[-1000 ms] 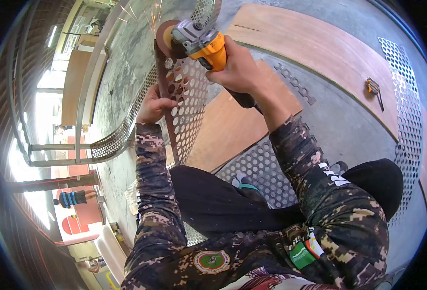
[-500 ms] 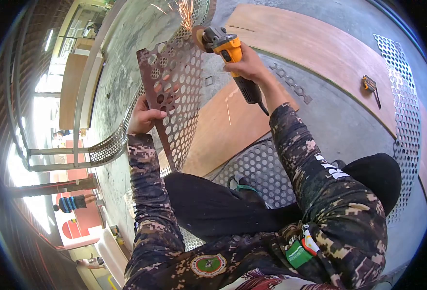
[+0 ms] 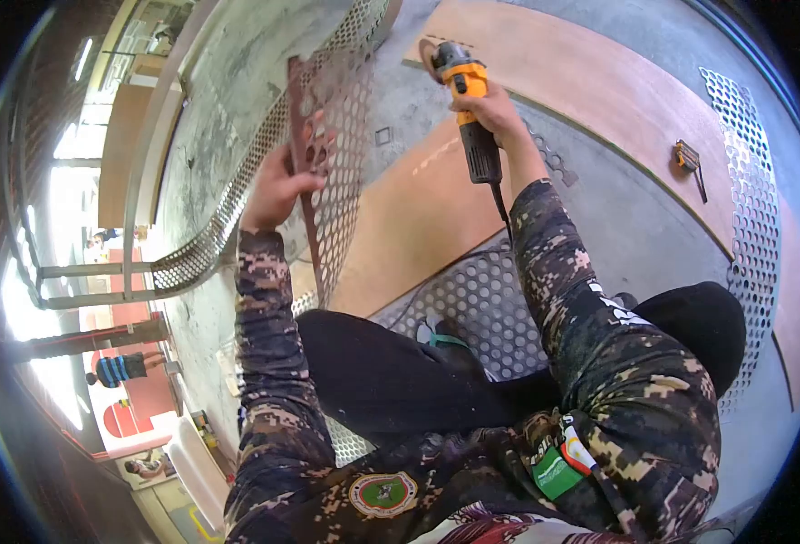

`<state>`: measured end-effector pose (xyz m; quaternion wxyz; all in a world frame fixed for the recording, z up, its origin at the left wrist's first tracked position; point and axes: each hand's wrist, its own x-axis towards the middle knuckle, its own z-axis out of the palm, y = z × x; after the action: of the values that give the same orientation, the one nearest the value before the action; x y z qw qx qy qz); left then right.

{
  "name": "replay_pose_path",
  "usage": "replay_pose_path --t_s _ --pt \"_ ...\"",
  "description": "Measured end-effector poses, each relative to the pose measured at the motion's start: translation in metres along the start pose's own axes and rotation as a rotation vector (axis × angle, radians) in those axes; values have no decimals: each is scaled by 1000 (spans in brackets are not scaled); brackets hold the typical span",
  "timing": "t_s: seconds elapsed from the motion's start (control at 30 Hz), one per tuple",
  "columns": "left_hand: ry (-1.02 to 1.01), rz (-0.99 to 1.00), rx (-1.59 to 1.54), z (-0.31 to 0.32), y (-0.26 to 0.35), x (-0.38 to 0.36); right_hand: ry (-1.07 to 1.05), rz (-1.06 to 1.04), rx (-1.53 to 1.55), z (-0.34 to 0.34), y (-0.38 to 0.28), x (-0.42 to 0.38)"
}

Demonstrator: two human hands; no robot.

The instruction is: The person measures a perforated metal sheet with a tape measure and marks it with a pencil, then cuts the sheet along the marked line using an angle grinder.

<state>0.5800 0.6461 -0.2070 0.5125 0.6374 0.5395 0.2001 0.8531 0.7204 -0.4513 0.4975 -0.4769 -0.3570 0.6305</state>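
Observation:
My left hand (image 3: 282,188) grips the edge of a brown perforated metal sheet (image 3: 338,172), which stands tilted above my lap. The sheet's upper part is blurred. Some of my left fingers show through its holes. My right hand (image 3: 495,113) is wrapped round a yellow and black angle grinder (image 3: 468,80), held up to the right of the sheet and apart from it. The grinder's disc (image 3: 430,60) points up and left, with no sparks at it. A cord hangs from the tool's lower end.
Wooden boards (image 3: 599,100) (image 3: 418,227) lie on the floor, one bearing a tape measure (image 3: 687,159). Perforated metal lies under my feet and at the right (image 3: 753,208). A curved perforated strip (image 3: 187,272) runs along the left. Two people (image 3: 121,369) (image 3: 146,467) are far left.
The grinder has moved right and slightly up, away from the sheet, and the sparks are gone. My left hand has raised and turned the sheet, which now appears narrower.

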Motion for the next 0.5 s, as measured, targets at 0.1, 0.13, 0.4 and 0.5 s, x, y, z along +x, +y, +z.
replay_pose_path --t_s 0.1,0.13,0.4,0.5 --pt "31 8 188 17 -23 32 -24 -45 211 -24 -3 -13" --pt "-6 -58 319 21 -31 43 -14 -9 257 -35 -1 -15" --pt "-194 -26 306 132 -72 112 73 -57 668 -118 -20 -46" --pt "-184 18 496 149 -107 126 72 -180 652 -152 -24 -61"
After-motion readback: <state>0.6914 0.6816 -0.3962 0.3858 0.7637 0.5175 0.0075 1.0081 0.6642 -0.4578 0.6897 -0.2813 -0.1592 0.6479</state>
